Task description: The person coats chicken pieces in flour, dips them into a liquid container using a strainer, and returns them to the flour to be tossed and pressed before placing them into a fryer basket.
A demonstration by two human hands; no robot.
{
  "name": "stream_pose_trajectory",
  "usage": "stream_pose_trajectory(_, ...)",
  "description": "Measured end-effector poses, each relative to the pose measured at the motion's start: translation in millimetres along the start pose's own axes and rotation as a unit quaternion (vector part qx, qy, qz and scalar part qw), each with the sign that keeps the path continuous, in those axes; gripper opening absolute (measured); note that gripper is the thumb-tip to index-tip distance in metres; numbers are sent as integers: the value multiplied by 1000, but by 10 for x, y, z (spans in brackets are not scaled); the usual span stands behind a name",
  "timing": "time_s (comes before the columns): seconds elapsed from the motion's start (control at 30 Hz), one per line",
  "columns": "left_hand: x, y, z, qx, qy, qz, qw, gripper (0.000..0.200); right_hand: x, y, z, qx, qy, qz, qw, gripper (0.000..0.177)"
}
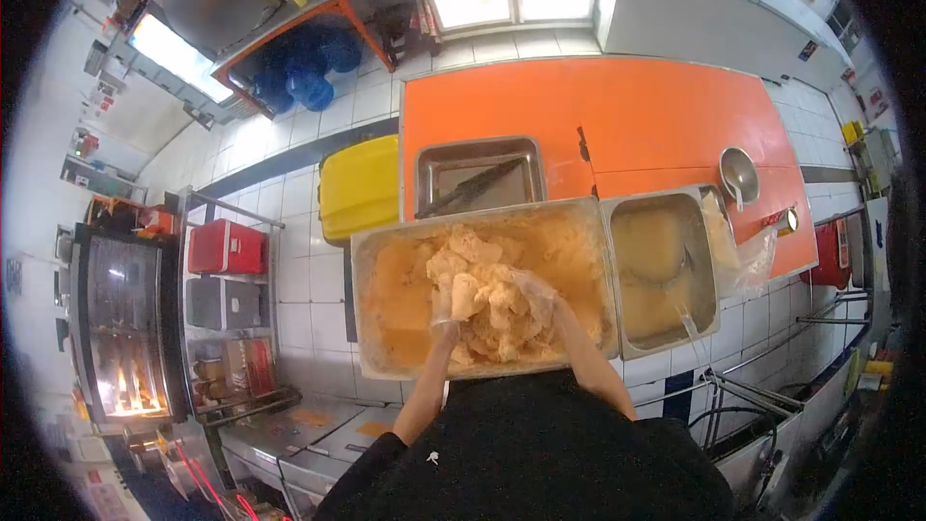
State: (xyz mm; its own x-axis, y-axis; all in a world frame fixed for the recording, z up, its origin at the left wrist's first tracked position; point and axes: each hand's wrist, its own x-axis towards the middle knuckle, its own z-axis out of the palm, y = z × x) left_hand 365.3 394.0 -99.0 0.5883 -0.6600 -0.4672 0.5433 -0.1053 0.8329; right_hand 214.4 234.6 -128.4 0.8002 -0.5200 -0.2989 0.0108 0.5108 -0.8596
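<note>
A large metal tray (361, 338) of orange-tinted breading flour (395, 285) lies right in front of me. Heaped in its middle are several flour-coated pieces that look like breaded chicken (482, 275). My left hand (445, 310), in a thin clear glove, is closed against the heap's left side. On the right side, my gloved right hand (536, 297) cups the heap as well. The pieces are gathered between both hands. Most of my fingers are covered by flour and chicken.
Right of the tray stands a metal pan of cloudy liquid (651, 232) with a wire-like utensil in it. Behind are an empty-looking metal pan (424, 169) with a dark tool and an orange table (502, 101) bearing a metal bowl (739, 174). A yellow bin (357, 188) stands left.
</note>
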Motion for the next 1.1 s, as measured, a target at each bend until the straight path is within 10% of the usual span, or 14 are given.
stream_pose_trajectory(0.07,-32,-38,-113,-28,-39,114,992,49,-136,-183,-38,-33,-72,-105,991,41)
stream_pose_trajectory(0.13,-79,432,-88,198,93,-14,976,30,-19,45,-294,-170,-54,112,978,36)
stream_pose_trajectory(0.2,-91,727,-145,259,81,168,948,23,-253,-804,226,-134,-22,44,990,58)
stream_pose_trajectory(0.27,73,909,-295,342,71,237,907,25,-150,-950,355,-540,246,119,796,81)
stream_pose_trajectory(0.33,34,1168,-160,483,207,197,828,38,32,-879,473,-514,238,151,810,88)
stream_pose_trajectory(0.43,958,116,-1000,672,148,108,717,60,506,-733,391,-418,80,302,853,93)
stream_pose_trajectory(0.53,508,357,-197,501,120,54,855,72,1110,598,185,-263,1,65,963,83)
stream_pose_trajectory(0.57,579,13,-330,475,118,340,803,72,1312,1019,177,-146,-52,-25,988,81)
stream_pose_trajectory(0.67,528,36,-268,354,112,102,923,75,884,591,463,-158,-42,70,984,81)
stream_pose_trajectory(0.77,-201,952,680,381,136,1,914,72,385,-74,506,-199,-44,106,973,83)
stream_pose_trajectory(0.87,-79,827,294,269,93,24,958,70,-49,-961,502,-263,-44,148,952,84)
stream_pose_trajectory(0.93,100,667,39,258,136,123,949,67,-116,-1200,402,-386,-30,173,906,80)
stream_pose_trajectory(1.0,193,868,-40,617,200,18,761,67,-193,-1296,315,-499,-5,196,844,76)
stream_pose_trajectory(1.1,881,-11,-756,567,193,43,800,76,-64,-803,388,-570,111,168,797,78)
